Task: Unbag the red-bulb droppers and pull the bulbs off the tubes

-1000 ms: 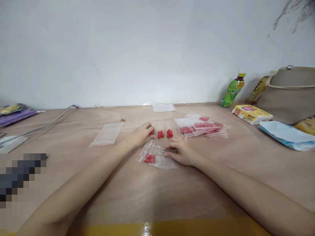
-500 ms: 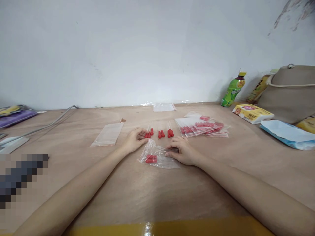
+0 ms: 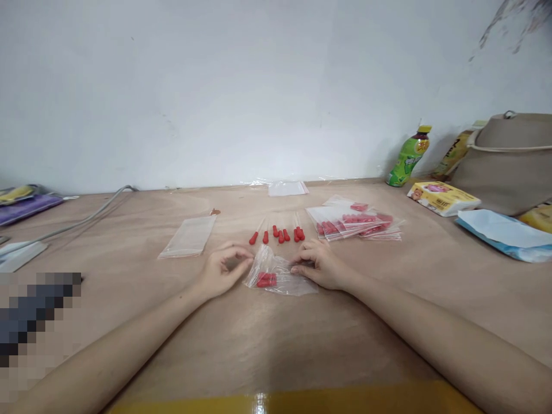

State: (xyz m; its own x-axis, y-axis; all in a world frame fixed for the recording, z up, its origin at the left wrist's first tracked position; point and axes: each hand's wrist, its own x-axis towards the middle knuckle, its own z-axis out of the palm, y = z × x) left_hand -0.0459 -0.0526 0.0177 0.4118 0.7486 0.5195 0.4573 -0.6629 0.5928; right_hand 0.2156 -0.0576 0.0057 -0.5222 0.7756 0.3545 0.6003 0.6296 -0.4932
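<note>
A clear plastic bag (image 3: pixel 280 267) lies crumpled between my hands, with red rubber bulbs (image 3: pixel 266 280) inside its left part. My left hand (image 3: pixel 224 267) is at the bag's left edge, thumb and forefinger pinched together on the film. At the right side, my right hand (image 3: pixel 317 264) has its fingers curled and closed on the bag. Just beyond it lie several thin clear droppers with red bulbs (image 3: pixel 281 236), bulbs pointing toward me. One dropper (image 3: pixel 254 237) at the left end lies slanted.
Filled zip bags with red bulbs (image 3: pixel 357 221) are piled to the right. Flat zip bags (image 3: pixel 188 237) lie to the left, another stack (image 3: pixel 288 188) by the wall. A green bottle (image 3: pixel 409 156), tissue pack (image 3: pixel 443 198) and grey bag (image 3: pixel 502 164) stand right; a cable (image 3: pixel 86 218) runs left.
My left hand has drawn back from the droppers, down and left, to the bag's edge. The droppers at the left now lie apart and uncovered. My right hand has hardly moved.
</note>
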